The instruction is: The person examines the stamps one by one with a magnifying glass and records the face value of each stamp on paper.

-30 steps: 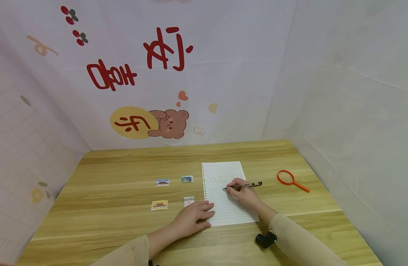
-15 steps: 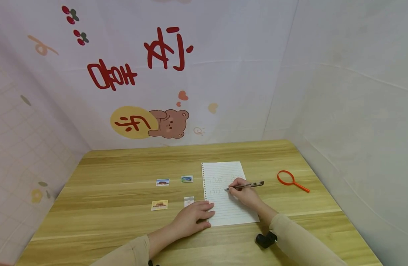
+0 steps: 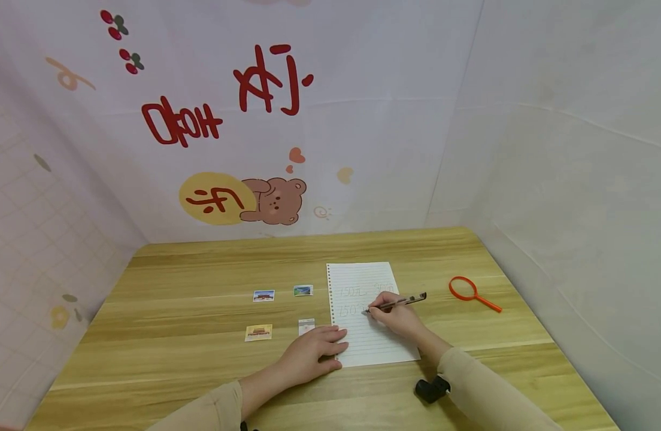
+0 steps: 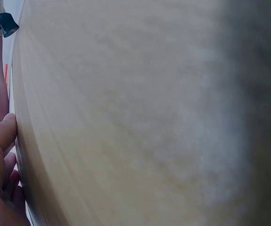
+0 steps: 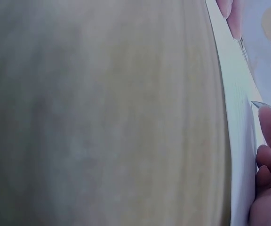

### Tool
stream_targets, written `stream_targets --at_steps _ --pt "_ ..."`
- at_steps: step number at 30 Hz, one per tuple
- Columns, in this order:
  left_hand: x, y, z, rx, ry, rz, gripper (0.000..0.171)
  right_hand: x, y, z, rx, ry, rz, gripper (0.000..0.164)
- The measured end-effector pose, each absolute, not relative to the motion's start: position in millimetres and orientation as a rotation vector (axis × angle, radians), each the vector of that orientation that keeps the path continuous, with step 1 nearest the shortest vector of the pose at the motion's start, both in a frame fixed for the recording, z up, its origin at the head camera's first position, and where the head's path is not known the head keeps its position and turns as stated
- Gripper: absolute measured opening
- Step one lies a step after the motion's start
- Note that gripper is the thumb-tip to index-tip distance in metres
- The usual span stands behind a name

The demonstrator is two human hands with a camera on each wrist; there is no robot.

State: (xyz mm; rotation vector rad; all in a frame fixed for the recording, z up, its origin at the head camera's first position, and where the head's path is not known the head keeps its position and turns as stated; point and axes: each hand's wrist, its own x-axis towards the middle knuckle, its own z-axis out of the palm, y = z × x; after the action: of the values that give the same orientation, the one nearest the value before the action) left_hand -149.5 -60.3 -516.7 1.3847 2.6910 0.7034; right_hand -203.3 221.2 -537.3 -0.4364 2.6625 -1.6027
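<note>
the right hand (image 3: 399, 316) pinches a dark pen (image 3: 414, 298) near its tip, thumb and fingertips together around the barrel, a grip that seems chosen for fine control of the point. the tip is at the second written row; whether it touches the paper is hard to tell. the left hand (image 3: 311, 353) lies flat with fingers somewhat spread over the left edge of the sheet (image 3: 373, 344), probably to stop it sliding under the pen.

the sheet lies flat on the wooden table (image 3: 147, 359), white and ruled, punched with small holes down its left side. two rows of faint handwriting begin with what looks like "150"; the rest is too thin to read.

just beyond the left hand is a pale card (image 3: 306, 325); a yellow card (image 3: 258, 333), a blue card (image 3: 263, 296) and a green card (image 3: 303, 290) lie well apart from the pen, perhaps set aside for viewing. a red magnifying glass (image 3: 476, 296) lies to the right.
</note>
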Motion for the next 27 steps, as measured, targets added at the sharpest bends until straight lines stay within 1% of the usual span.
stream_targets --at_steps 9,15,22,27 --pt "-149.0 -60.8 -514.9 1.404 2.690 0.701 0.042 -205.0 220.7 -537.2 -0.391 2.668 -1.595 0.004" --pt "-149.6 -61.0 -514.3 1.405 2.688 0.697 0.042 -205.0 218.8 -535.9 -0.394 2.665 -1.608 0.007" --pt "-150.0 -61.0 -514.5 1.382 2.685 0.698 0.042 -205.0 218.9 -536.0 -0.442 2.637 -1.608 0.004" --pt "-149.7 -60.9 -514.8 1.385 2.685 0.697 0.042 -204.1 218.2 -537.0 -0.471 2.631 -1.584 0.004"
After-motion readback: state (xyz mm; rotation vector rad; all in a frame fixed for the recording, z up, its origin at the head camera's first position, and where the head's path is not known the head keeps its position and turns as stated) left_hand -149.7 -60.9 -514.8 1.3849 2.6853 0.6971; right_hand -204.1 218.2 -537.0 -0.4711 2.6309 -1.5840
